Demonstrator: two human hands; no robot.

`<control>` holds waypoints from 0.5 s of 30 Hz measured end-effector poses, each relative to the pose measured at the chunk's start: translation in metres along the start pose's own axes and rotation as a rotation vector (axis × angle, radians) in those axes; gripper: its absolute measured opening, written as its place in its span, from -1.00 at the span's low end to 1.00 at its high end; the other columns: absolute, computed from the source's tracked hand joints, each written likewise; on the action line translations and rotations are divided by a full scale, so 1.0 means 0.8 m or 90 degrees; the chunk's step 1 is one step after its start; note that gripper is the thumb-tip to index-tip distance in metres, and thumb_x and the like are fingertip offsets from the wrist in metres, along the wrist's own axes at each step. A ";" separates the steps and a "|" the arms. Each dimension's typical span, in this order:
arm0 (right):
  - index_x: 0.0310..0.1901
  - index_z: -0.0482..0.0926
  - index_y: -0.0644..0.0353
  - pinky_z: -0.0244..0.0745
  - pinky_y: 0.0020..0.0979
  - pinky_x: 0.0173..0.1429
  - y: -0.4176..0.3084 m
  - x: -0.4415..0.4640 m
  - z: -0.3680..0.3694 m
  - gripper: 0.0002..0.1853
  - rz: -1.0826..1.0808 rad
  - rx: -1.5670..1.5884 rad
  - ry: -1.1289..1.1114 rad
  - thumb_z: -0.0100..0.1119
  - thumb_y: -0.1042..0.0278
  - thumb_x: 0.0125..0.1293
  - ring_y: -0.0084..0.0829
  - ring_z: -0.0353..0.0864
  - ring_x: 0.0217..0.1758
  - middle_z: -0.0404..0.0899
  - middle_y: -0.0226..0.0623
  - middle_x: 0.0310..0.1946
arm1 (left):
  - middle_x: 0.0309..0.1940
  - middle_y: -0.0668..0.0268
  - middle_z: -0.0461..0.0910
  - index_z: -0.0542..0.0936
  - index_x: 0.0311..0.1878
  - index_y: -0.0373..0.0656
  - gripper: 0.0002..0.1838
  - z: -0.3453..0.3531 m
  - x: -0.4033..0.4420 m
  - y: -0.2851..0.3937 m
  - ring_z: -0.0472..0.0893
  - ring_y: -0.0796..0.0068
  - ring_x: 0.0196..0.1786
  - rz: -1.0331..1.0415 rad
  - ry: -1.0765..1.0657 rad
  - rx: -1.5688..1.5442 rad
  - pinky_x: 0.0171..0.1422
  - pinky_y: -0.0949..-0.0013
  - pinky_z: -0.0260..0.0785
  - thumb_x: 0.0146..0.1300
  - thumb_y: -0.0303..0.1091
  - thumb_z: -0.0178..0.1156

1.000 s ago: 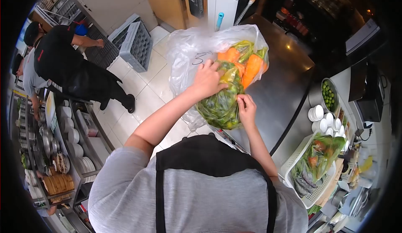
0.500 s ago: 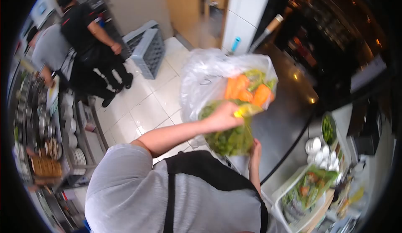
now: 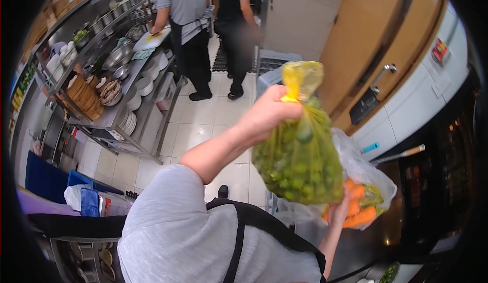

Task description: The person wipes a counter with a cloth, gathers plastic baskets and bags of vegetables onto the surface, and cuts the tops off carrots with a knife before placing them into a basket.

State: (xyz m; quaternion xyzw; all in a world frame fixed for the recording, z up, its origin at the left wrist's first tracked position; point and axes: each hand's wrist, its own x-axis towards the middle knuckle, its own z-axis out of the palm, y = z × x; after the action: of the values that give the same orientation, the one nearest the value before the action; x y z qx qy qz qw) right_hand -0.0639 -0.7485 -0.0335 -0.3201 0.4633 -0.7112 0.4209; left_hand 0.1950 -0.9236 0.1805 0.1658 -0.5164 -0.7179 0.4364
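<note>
My left hand (image 3: 277, 111) is closed round the gathered neck of a yellowish see-through bag (image 3: 300, 168), which hangs full of small round green produce. The bag's tied top sticks up above my fingers. My right hand (image 3: 339, 209) is low at the bag's right side, between it and the carrots; its fingers are mostly hidden, so its grip is unclear. A large clear plastic bag (image 3: 378, 174) with carrots (image 3: 362, 217) and green vegetables lies behind, on the dark metal surface.
Two people, one in a grey shirt (image 3: 182, 1) and one in black (image 3: 235, 8), stand by the shelving (image 3: 114, 123) with bowls and plates. A wooden door (image 3: 363, 39) is at the upper right. Grey crates (image 3: 272, 77) stand on the tiled floor (image 3: 195, 130).
The green bag has been lifted by its neck off the carrot bag and swung up to the left. The view has turned left, showing more shelving and the door.
</note>
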 end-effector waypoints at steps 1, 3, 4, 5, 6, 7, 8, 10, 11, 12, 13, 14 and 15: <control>0.17 0.16 0.20 0.28 -0.27 0.13 0.009 0.020 0.021 -0.36 0.002 0.002 -0.013 -0.27 -0.18 0.26 -0.29 0.31 0.13 0.27 -0.21 0.11 | -0.45 0.35 0.51 0.49 -0.36 -0.31 -0.83 -0.037 0.005 0.001 0.49 0.60 -0.40 -0.004 0.019 0.023 -0.26 0.54 0.33 -0.10 -0.53 0.04; 0.10 0.24 0.19 0.41 -0.39 -0.05 0.032 0.052 0.069 -0.51 0.156 -0.067 -0.072 -0.17 0.00 0.29 -0.40 0.49 -0.10 0.40 -0.24 -0.03 | -0.47 0.36 0.49 0.48 -0.39 -0.30 -0.84 -0.095 0.001 0.015 0.48 0.58 -0.40 -0.012 0.107 0.020 -0.26 0.51 0.33 -0.13 -0.54 0.03; 0.10 0.24 0.19 0.41 -0.39 -0.05 0.047 0.064 0.084 -0.51 0.154 -0.060 -0.073 -0.17 0.00 0.29 -0.40 0.49 -0.10 0.40 -0.24 -0.03 | -0.48 0.36 0.48 0.47 -0.41 -0.29 -0.85 -0.128 -0.001 0.017 0.48 0.58 -0.41 -0.020 0.158 0.036 -0.26 0.51 0.32 -0.15 -0.55 0.03; 0.06 0.28 0.19 0.42 -0.45 -0.12 0.065 0.079 0.097 -0.57 0.176 -0.120 -0.064 -0.13 0.07 0.29 -0.45 0.51 -0.19 0.44 -0.26 -0.11 | -0.49 0.36 0.47 0.47 -0.43 -0.28 -0.85 -0.164 -0.001 0.017 0.47 0.58 -0.41 -0.026 0.204 0.053 -0.27 0.51 0.31 -0.16 -0.55 0.03; 0.02 0.32 0.19 0.44 -0.50 -0.19 0.082 0.095 0.110 -0.63 0.196 -0.181 -0.054 -0.09 0.14 0.29 -0.50 0.53 -0.27 0.48 -0.28 -0.18 | -0.50 0.36 0.47 0.46 -0.44 -0.27 -0.86 -0.202 0.000 0.016 0.47 0.57 -0.42 -0.034 0.236 0.093 -0.29 0.52 0.30 -0.17 -0.54 0.03; -0.04 0.38 0.18 0.43 -0.55 -0.22 0.098 0.110 0.121 -0.69 0.214 -0.169 -0.037 -0.06 0.19 0.28 -0.55 0.53 -0.28 0.51 -0.33 -0.26 | -0.51 0.36 0.46 0.46 -0.45 -0.27 -0.86 -0.240 0.000 0.012 0.46 0.57 -0.43 -0.044 0.269 0.133 -0.31 0.52 0.29 -0.18 -0.54 0.04; -0.04 0.38 0.18 0.43 -0.55 -0.22 0.114 0.125 0.129 -0.69 0.210 -0.159 -0.033 -0.06 0.19 0.28 -0.55 0.53 -0.28 0.51 -0.33 -0.26 | -0.53 0.36 0.46 0.46 -0.46 -0.27 -0.87 -0.275 0.000 0.006 0.45 0.57 -0.44 -0.051 0.295 0.136 -0.33 0.52 0.28 -0.18 -0.53 0.04; -0.08 0.41 0.17 0.43 -0.58 -0.26 0.144 0.154 0.140 -0.72 0.245 -0.222 -0.017 -0.05 0.20 0.27 -0.59 0.53 -0.31 0.52 -0.37 -0.30 | -0.55 0.37 0.45 0.47 -0.48 -0.27 -0.89 -0.335 -0.001 0.000 0.44 0.58 -0.48 -0.079 0.347 0.150 -0.37 0.51 0.26 -0.18 -0.52 0.05; -0.11 0.44 0.17 0.42 -0.60 -0.28 0.154 0.168 0.146 -0.75 0.227 -0.248 -0.020 -0.04 0.23 0.26 -0.61 0.52 -0.32 0.53 -0.38 -0.31 | -0.57 0.37 0.45 0.47 -0.50 -0.27 -0.90 -0.362 -0.002 -0.003 0.43 0.58 -0.51 -0.100 0.372 0.158 -0.39 0.51 0.26 -0.17 -0.51 0.06; -0.12 0.45 0.18 0.41 -0.60 -0.28 0.159 0.181 0.153 -0.75 0.229 -0.258 -0.010 -0.03 0.23 0.26 -0.62 0.52 -0.32 0.53 -0.39 -0.32 | -0.57 0.38 0.45 0.47 -0.49 -0.27 -0.90 -0.394 -0.004 -0.010 0.42 0.57 -0.52 -0.122 0.413 0.191 -0.41 0.50 0.26 -0.17 -0.51 0.07; -0.12 0.45 0.18 0.41 -0.60 -0.27 0.162 0.194 0.160 -0.75 0.232 -0.256 0.002 -0.03 0.23 0.25 -0.61 0.52 -0.32 0.53 -0.39 -0.32 | -0.57 0.38 0.45 0.48 -0.49 -0.27 -0.90 -0.429 -0.007 -0.021 0.42 0.57 -0.53 -0.144 0.455 0.224 -0.42 0.49 0.26 -0.16 -0.51 0.07; -0.13 0.46 0.19 0.41 -0.59 -0.27 0.164 0.209 0.164 -0.74 0.234 -0.255 0.013 -0.02 0.23 0.25 -0.60 0.52 -0.32 0.53 -0.39 -0.32 | -0.57 0.37 0.45 0.48 -0.47 -0.26 -0.90 -0.467 -0.012 -0.037 0.42 0.57 -0.54 -0.170 0.481 0.251 -0.44 0.48 0.26 -0.15 -0.50 0.08; -0.12 0.45 0.17 0.41 -0.58 -0.27 0.168 0.224 0.162 -0.73 0.228 -0.278 0.019 -0.01 0.21 0.24 -0.58 0.52 -0.32 0.53 -0.38 -0.32 | -0.57 0.37 0.45 0.48 -0.46 -0.26 -0.89 -0.506 -0.018 -0.056 0.42 0.57 -0.54 -0.192 0.509 0.278 -0.45 0.48 0.26 -0.13 -0.49 0.08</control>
State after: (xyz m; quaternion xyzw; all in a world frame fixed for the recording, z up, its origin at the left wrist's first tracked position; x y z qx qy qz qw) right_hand 0.0077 -0.9883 -0.0994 -0.3057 0.6608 -0.5136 0.4540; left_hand 0.4617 -1.1494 -0.0288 0.5896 -0.4171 -0.5279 0.4469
